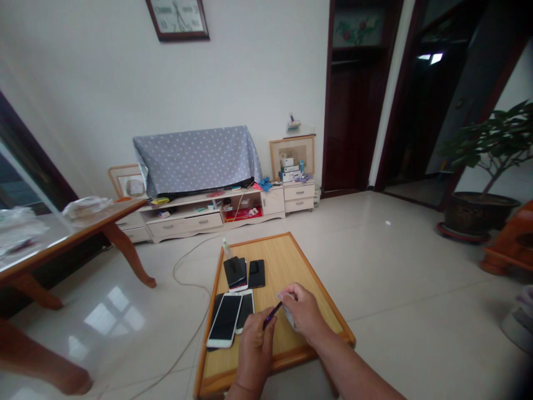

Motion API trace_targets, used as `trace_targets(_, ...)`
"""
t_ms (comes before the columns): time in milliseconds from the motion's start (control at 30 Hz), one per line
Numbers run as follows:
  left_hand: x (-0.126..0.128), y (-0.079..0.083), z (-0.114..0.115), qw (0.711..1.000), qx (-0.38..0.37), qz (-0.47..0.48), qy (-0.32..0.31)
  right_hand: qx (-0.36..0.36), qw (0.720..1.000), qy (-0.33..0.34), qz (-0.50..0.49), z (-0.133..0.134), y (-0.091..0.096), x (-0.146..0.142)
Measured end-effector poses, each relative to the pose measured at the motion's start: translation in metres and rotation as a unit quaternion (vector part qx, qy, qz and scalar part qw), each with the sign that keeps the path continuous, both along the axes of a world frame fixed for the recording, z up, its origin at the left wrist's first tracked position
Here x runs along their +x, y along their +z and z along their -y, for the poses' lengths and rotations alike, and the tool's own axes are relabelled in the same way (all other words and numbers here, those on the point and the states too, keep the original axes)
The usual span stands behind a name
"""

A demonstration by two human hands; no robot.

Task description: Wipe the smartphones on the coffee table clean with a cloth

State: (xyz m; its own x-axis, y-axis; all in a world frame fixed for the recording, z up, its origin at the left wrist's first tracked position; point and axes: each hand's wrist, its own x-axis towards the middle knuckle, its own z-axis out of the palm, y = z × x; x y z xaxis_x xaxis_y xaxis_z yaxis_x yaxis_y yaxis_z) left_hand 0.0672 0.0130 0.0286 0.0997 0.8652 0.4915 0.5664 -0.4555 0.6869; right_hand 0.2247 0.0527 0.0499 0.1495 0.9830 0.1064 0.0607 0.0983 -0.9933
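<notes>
Purple-edged smartphone (pixel 272 315): grasping, left hand (pixel 256 339); pinching whitish cloth (pixel 290 320), right hand (pixel 303 311); seemingly midway, leaving ten-o'clock phones (pixel 225 320) unjudged.

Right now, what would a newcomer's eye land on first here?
Probably the polka-dotted cloth draped above the pale cabinet by the far wall. Nearer, over the small wooden table, the left hand holds a slim dark object and the right hand something pale, beside phones. A leafy potted plant stands far right.

glossy phone screens (pixel 225 318), smooth wood-grained tabletop (pixel 287 261), shiny floor tiles (pixel 395 272)
</notes>
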Motion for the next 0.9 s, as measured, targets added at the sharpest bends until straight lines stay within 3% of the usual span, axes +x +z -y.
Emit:
trace_targets(200, -0.001, -0.008, -0.005, 1.000, -0.004, -0.002, 0.019, 0.024, 0.995, 0.093, -0.001, 0.024, 0.009, -0.017)
trace_targets(300, -0.001, -0.007, -0.003, 1.000, -0.011, 0.023, 0.014, 0.023, 0.998, 0.050, -0.001, 0.004, -0.001, 0.000)
trace_targets(467, -0.001, -0.002, 0.000, 0.997, -0.050, 0.054, 0.013, -0.021, 0.995, -0.094, -0.012, -0.029, -0.018, 0.032)
trace_targets(533, 0.000, -0.001, 0.000, 0.995, -0.067, 0.071, 0.010, -0.012, 0.995, -0.102, -0.001, -0.025, -0.017, 0.028)
trace_targets(733, 0.004, 0.000, -0.002, 0.984, -0.124, 0.131, -0.003, 0.087, 0.995, -0.007, 0.054, 0.000, -0.006, 0.004)
trace_targets(900, 0.003, 0.003, -0.001, 0.963, -0.176, 0.199, 0.034, 0.065, 0.988, -0.118, 0.074, -0.019, -0.012, 0.025)
